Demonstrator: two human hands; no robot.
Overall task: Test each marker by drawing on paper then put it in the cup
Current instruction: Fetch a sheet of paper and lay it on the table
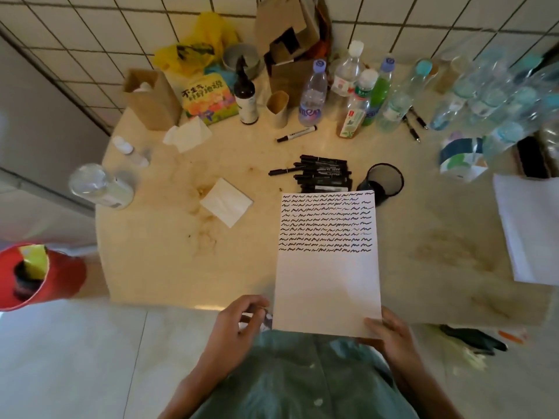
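Observation:
A white sheet of paper (328, 285) lies on the table, its top half filled with rows of black squiggles and its bottom end overhanging the near edge. My right hand (390, 331) pinches the sheet's lower right corner. My left hand (239, 319) hovers beside the lower left corner with curled fingers; what it holds, if anything, I cannot make out. A pile of black markers (325, 173) lies just beyond the paper. A black mesh cup (382, 181) stands to the right of the pile. One white-bodied marker (298, 133) lies apart, farther back.
Several plastic bottles (313, 92) and a dark pump bottle (245, 98) crowd the back of the beige table (157, 252). Folded tissues (225, 202), a paper bag (152, 98), a book (208, 98) and a second paper stack (532, 231) lie around. A red bucket (33, 273) stands left, off the table.

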